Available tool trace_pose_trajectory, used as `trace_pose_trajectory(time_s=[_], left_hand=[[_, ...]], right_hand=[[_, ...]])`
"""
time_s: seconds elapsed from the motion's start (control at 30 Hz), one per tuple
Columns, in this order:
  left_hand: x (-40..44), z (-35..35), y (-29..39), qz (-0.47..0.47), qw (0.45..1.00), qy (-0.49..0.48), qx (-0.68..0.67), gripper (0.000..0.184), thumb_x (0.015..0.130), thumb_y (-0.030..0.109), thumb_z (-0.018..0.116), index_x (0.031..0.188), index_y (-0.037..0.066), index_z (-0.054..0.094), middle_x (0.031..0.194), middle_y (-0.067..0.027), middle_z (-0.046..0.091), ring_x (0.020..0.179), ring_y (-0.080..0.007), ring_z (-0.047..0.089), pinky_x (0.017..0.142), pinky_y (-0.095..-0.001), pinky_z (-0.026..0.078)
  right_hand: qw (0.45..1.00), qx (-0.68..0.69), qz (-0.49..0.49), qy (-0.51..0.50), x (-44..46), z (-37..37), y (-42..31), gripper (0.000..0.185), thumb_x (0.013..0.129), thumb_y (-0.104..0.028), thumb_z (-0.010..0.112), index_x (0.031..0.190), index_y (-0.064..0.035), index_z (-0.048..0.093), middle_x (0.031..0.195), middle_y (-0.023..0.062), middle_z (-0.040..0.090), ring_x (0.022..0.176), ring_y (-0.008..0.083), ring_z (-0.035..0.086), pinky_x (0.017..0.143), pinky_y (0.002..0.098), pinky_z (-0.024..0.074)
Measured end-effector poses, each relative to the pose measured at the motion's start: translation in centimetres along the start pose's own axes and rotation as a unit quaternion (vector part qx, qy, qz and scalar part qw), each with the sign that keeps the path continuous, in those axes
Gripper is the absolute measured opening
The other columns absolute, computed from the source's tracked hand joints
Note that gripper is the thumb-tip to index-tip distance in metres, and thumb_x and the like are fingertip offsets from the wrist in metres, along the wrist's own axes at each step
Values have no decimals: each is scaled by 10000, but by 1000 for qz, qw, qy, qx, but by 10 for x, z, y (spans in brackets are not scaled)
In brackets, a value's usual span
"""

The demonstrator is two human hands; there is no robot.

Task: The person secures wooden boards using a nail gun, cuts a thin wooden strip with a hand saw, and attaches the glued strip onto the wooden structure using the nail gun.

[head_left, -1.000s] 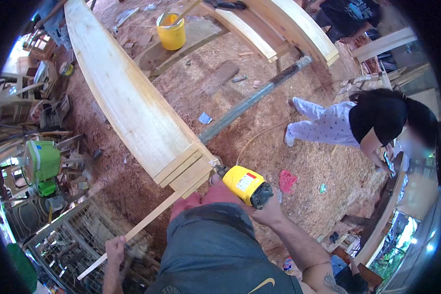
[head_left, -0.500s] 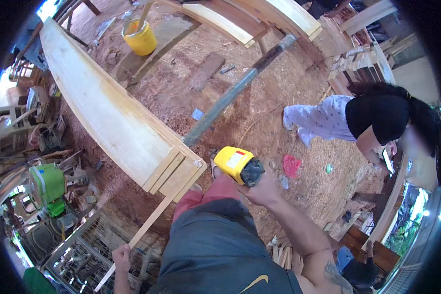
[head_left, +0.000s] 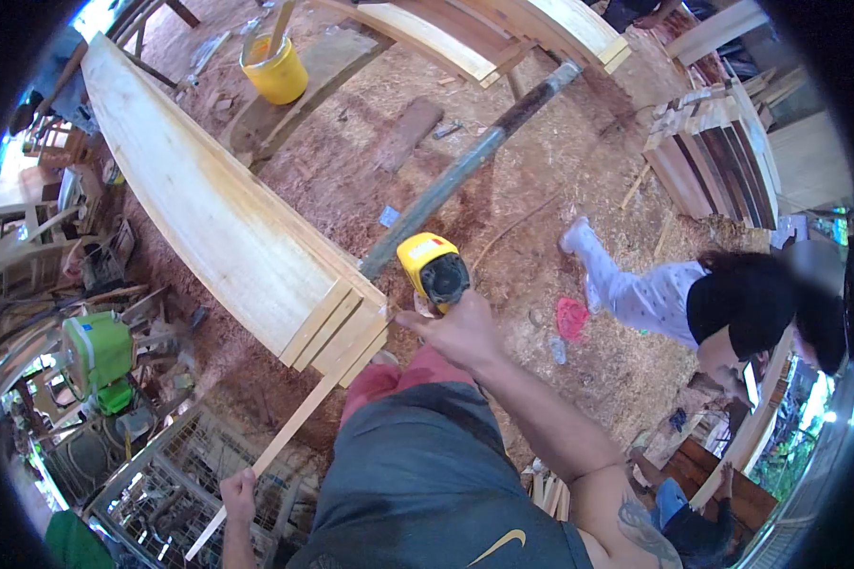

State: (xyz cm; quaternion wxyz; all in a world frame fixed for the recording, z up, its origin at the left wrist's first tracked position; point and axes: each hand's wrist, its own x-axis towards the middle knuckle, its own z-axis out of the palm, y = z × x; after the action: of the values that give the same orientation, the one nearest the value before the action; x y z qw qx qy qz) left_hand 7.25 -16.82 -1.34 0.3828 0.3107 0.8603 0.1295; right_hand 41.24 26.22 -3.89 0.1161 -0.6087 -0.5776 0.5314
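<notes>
My left hand (head_left: 238, 495) is closed round a thin wooden strip (head_left: 289, 431) at the lower left. The strip's upper end meets stacked wooden end pieces (head_left: 337, 332) at the near end of a long, pale curved board (head_left: 209, 223). My right hand (head_left: 463, 332) grips a yellow and black power tool (head_left: 432, 266) just right of that end, with one finger or thumb stretched toward the wood. The tool's handle is hidden by the hand, and its tip is not visible.
A grey pipe (head_left: 474, 166) runs from the board's near end to other curved boards (head_left: 541, 33). A yellow bucket (head_left: 277, 71) stands beyond. To the right a person (head_left: 740, 299) holds a phone; another person (head_left: 693, 517) is at the lower right. A green machine (head_left: 100, 351) stands left.
My right hand and the yellow tool have moved up and left, and the tool has turned. My left hand still holds the strip. The person at right has moved lower in view.
</notes>
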Motion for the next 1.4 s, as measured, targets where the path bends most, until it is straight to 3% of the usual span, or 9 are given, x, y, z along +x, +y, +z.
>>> trace_pose_trajectory(time_s=[0.03, 0.13, 0.23, 0.43, 0.83, 0.93, 1.23, 1.33, 1.4], left_hand=[[0, -1, 0, 2, 1000, -2, 3, 598, 1036, 473, 550, 681, 1, 455, 596, 20, 334, 606, -102, 357, 526, -356, 280], [-1, 2, -11, 2, 1000, 7, -6, 588, 1037, 461, 547, 682, 0, 461, 590, 1, 327, 603, -107, 363, 525, -360, 291], [-1, 5, -21, -5, 1000, 14, -1, 583, 1035, 457, 549, 681, 2, 462, 587, -13, 326, 598, -110, 366, 522, -364, 295], [-1, 2, -5, -5, 1000, 7, -16, 594, 1030, 476, 553, 674, 9, 466, 583, 2, 339, 594, -108, 362, 521, -356, 294], [0, 4, -14, -11, 1000, 7, -16, 600, 1034, 473, 551, 648, 15, 515, 545, -4, 401, 555, -111, 403, 516, -351, 328], [0, 2, -11, -13, 1000, 3, -7, 602, 1035, 474, 548, 649, 13, 528, 543, -8, 416, 549, -115, 415, 517, -351, 336], [-1, 4, -32, -11, 1000, 4, -4, 603, 1035, 489, 543, 686, -3, 510, 561, -27, 371, 577, -127, 389, 525, -369, 330], [-2, 4, -29, -23, 1000, 4, -13, 606, 1033, 492, 547, 681, 1, 496, 566, -24, 366, 577, -129, 395, 528, -370, 333], [-1, 6, -36, -15, 1000, 8, -5, 607, 1033, 489, 553, 675, 4, 483, 567, -15, 364, 576, -127, 397, 528, -368, 332]], right_hand=[[999, -22, -36, 25, 5, 9, 2, 534, 758, -340, 923, 1041, 17, 645, 850, 106, 711, 822, 238, 723, 781, 400, 570], [992, -35, -66, 104, 5, 20, -14, 526, 762, -317, 922, 1029, 13, 611, 814, 83, 688, 798, 221, 709, 762, 394, 566], [994, -63, -47, 81, 6, 20, -18, 509, 777, -265, 904, 1091, 18, 620, 847, 105, 708, 802, 242, 720, 749, 394, 571], [982, 16, -95, 164, 28, 28, 28, 461, 825, -177, 843, 1188, 20, 639, 973, 158, 754, 887, 269, 754, 784, 404, 589], [995, 33, -46, 82, 20, 21, 29, 393, 871, -102, 762, 1229, 22, 657, 1088, 176, 756, 1018, 261, 740, 884, 394, 574], [993, 29, -71, 91, 15, 11, 30, 451, 856, -143, 753, 1239, 15, 573, 1022, 235, 747, 1005, 388, 738, 851, 453, 582], [992, 75, -77, 62, 2, -4, 43, 332, 852, -134, 761, 1141, 15, 698, 1023, 189, 767, 998, 287, 756, 857, 392, 584], [998, 31, -34, 43, -2, -6, 24, 442, 835, -190, 811, 1193, 11, 649, 1029, 197, 762, 1012, 312, 751, 862, 407, 582], [997, 61, -27, 43, 15, 18, 53, 550, 817, -241, 846, 1239, 3, 591, 1031, 210, 754, 1021, 346, 743, 861, 427, 579]])
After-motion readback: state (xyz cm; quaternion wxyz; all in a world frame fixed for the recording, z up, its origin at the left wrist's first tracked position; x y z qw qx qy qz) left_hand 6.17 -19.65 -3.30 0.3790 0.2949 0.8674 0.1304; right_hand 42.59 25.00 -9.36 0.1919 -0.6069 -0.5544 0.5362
